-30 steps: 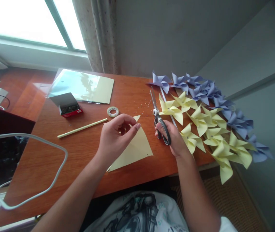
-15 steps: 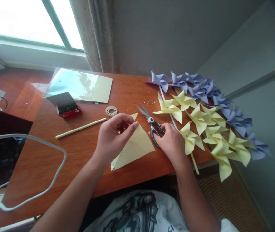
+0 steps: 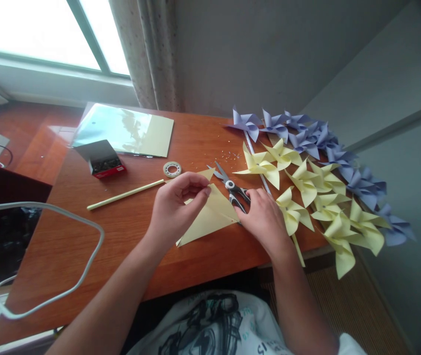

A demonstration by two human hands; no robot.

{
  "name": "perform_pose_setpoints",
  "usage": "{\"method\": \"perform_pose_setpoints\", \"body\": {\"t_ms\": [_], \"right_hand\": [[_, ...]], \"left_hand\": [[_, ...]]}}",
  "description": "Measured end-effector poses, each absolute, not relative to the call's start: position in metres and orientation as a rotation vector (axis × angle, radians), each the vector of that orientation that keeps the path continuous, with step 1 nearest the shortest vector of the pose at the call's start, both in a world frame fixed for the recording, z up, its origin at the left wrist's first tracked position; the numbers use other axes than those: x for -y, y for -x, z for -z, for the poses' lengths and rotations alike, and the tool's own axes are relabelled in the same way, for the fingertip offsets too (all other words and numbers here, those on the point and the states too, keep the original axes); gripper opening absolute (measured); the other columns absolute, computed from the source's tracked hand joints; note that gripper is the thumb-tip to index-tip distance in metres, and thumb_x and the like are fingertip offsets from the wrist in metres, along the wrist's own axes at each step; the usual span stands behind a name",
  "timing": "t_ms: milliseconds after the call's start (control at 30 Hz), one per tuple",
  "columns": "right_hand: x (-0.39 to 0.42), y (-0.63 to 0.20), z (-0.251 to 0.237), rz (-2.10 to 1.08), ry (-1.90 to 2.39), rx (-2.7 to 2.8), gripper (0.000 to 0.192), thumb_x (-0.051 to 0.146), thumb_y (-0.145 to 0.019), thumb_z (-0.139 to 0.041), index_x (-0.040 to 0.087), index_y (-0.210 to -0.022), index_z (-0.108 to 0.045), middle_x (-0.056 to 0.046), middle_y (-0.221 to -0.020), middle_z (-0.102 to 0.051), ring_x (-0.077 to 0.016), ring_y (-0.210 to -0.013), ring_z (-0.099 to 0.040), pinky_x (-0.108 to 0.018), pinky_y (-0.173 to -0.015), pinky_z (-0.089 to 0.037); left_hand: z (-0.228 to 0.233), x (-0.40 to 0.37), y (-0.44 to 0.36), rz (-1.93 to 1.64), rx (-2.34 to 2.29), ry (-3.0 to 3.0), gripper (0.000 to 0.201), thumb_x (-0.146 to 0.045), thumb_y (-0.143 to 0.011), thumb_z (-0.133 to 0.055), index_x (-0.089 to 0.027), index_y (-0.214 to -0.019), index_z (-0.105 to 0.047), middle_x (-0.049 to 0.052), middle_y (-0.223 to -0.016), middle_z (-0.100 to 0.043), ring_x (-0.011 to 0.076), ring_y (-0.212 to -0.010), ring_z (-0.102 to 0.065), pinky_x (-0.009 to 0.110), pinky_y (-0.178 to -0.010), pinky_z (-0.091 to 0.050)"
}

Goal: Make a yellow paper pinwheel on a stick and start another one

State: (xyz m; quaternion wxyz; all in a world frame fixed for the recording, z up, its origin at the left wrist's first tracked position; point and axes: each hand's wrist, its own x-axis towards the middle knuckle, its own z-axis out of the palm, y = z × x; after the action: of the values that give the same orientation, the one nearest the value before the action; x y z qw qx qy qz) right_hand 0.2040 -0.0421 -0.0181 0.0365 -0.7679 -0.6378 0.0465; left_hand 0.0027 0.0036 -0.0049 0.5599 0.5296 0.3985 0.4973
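A piece of pale yellow paper (image 3: 210,214) lies before me, with small dark holes near its corners. My left hand (image 3: 180,204) is over it, thumb and forefinger pinched together on what looks like its upper part; the exact contact is partly hidden. Beyond those fingers sticks out a yellow point of the paper. To the right, my right hand (image 3: 262,219) grips black-and-grey scissors (image 3: 230,185) by the handles. Their blades are slightly apart and point away from me, just beside the paper's upper edge.
Yellow pinwheels (image 3: 301,180) and purple pinwheels (image 3: 279,123) crowd the table's right side. Farther left are a tape roll (image 3: 166,173), a rolled yellow paper stick (image 3: 125,195), an open small box (image 3: 108,170) and a shiny paper packet (image 3: 162,138). A white cable (image 3: 94,256) loops at left.
The yellow paper has shifted slightly away from me and to the right, its near corner no longer as close. The scissors have turned a little, with the right hand still on them.
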Motion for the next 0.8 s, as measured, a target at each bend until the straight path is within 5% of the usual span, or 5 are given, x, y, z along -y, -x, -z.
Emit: {"method": "perform_pose_setpoints", "body": {"t_ms": [367,567,800], "right_hand": [[0.048,-0.208,0.005,-0.286,2.103,1.844,0.021,0.031,-0.089,-0.064,0.019,-0.105,-0.069,-0.012,-0.105,-0.07,-0.0309,-0.097,-0.066,-0.044,-0.086,-0.052],[0.046,-0.178,-0.016,-0.726,1.518,1.542,0.012,0.033,-0.095,-0.061,0.024,-0.1,-0.068,-0.005,-0.104,-0.071,-0.0208,-0.095,-0.067,-0.033,-0.083,-0.055],[0.035,-0.156,-0.013,-0.89,1.398,1.39,0.012,0.033,-0.094,-0.061,0.024,-0.088,-0.063,-0.001,-0.087,-0.065,-0.0177,-0.084,-0.063,-0.031,-0.08,-0.051]], "left_hand": [[-0.001,-0.002,-0.002,-1.149,-0.961,-1.281,0.013,-0.027,-0.084,-0.075,-0.017,-0.08,-0.068,0.001,-0.074,-0.066,0.0133,-0.065,-0.06,0.026,-0.063,-0.05],[0.001,-0.002,-0.003,-1.122,-0.945,-1.322,0.014,-0.028,-0.084,-0.075,-0.017,-0.08,-0.068,0.002,-0.073,-0.067,0.0131,-0.066,-0.059,0.024,-0.062,-0.047],[0.008,-0.002,0.0,-1.006,-0.886,-1.393,0.016,-0.033,-0.087,-0.073,-0.018,-0.087,-0.072,0.006,-0.081,-0.071,0.0178,-0.074,-0.063,0.028,-0.068,-0.051]]}}
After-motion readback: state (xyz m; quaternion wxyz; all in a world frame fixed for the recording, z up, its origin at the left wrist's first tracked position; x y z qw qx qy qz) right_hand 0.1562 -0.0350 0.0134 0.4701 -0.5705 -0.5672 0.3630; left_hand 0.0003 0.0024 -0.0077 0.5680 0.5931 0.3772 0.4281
